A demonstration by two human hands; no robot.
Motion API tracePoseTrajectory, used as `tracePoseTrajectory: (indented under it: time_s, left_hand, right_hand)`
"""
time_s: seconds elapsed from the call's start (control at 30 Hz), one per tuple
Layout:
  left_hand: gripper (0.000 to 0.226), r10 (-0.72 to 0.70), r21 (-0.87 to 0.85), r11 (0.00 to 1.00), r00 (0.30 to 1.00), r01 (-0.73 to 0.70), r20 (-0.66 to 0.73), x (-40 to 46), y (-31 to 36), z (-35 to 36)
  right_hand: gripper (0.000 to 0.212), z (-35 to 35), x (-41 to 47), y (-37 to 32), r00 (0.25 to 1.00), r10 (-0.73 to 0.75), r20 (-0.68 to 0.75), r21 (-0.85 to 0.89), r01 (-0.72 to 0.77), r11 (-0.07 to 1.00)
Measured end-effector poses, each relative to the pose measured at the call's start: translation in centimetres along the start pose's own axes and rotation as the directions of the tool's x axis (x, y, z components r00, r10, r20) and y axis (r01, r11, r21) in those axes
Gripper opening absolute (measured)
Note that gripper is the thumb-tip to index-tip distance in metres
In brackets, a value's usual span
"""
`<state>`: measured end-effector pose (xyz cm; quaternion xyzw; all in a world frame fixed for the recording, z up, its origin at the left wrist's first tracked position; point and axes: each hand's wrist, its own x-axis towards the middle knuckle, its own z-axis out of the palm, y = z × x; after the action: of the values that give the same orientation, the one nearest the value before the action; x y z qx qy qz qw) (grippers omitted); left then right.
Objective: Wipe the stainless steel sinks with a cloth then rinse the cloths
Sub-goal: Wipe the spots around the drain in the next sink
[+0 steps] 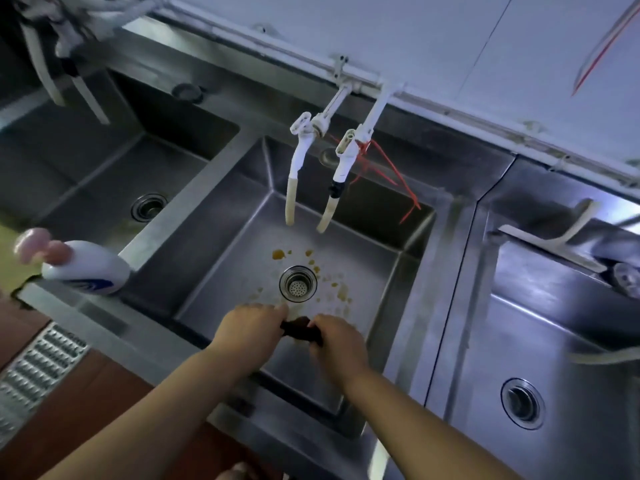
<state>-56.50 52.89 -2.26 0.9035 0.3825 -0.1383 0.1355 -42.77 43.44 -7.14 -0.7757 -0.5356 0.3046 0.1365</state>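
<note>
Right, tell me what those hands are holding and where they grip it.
A dark cloth, held over the middle sink: the left hand grips its left end, the right hand its right end.

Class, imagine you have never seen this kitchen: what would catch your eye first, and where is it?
Two hands, left hand and right hand, grip a dark cloth low in the middle sink. Brown stains dot the floor around its drain. Two white taps hang above, and a white bottle lies on the sink's left rim.
</note>
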Motion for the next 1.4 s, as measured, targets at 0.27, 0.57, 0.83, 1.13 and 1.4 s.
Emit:
tracePoseTrajectory:
  time_s: [0.27,0.57,0.83,1.13,1.4]
  left_hand:
    - [0.014,0.126,-0.046,0.992,0.952,-0.118,0.279,6.3,-3.9,6.1]
    - [0.017,0.412,-0.171,0.907,0.73,-0.384,0.545,10.5,-3.9,12.5]
    - [0.042,0.351,-0.131,0.936,0.841,-0.326,0.413,13.8,-4.3,13.6]
    - [0.041,0.294,-0.057,0.956,0.922,-0.289,0.251,15.6,-12.1,10.9]
    - [0.033,0.274,-0.103,0.961,0.941,-0.258,0.2,17.4,-14.9,13.9]
  right_hand:
    - [0.029,4.1,2.4,2.7,0.958,0.231,0.171,-0.138,-0.209,0.968]
    - [0.03,7.0,3.2,3.7,0.751,0.521,0.404,-0.232,-0.467,0.853]
    - [0.051,8.6,4.5,6.1,0.827,0.558,0.069,-0.279,-0.521,0.807]
    - [0.073,16.8,9.9,7.5,0.407,0.837,0.365,0.046,-0.906,0.421]
    - [0.105,22.2,17.1,9.4,0.167,0.98,-0.107,0.366,-0.91,0.196]
